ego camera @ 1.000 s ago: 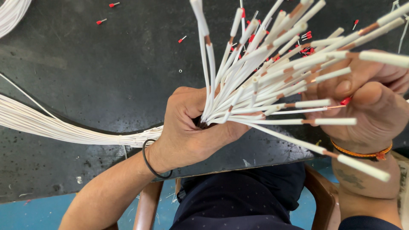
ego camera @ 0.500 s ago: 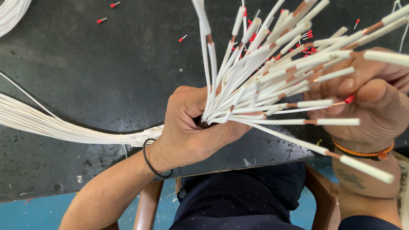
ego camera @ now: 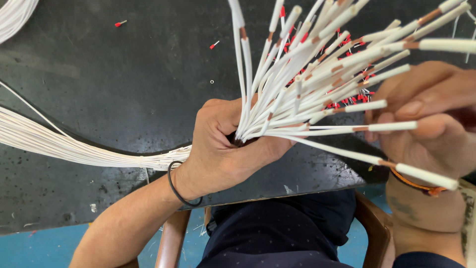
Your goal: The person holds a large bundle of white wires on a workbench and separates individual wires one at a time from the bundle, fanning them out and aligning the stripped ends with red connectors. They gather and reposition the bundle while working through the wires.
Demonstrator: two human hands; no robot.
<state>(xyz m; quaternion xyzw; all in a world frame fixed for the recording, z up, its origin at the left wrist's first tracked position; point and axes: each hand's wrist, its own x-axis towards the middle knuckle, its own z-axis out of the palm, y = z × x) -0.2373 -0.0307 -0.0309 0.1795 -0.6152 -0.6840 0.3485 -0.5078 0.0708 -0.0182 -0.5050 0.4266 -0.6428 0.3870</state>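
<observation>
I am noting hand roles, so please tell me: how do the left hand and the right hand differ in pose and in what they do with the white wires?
The left hand is a closed fist, its grip clamped around the wires where they bunch; the right hand only pinches among the fanned tips. The left wrist has a black band, the right an orange one. Both are bare and over the dark table.

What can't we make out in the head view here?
- Right hand: fingertips blurred and behind the fanned white wires; whether it holds one is unclear.
- Left hand: the grip point on the bundle is hidden in the fist.
- Loose red ferrules on the dark table: too small for detail.
- Wire ends: cut off by the top edge.
</observation>
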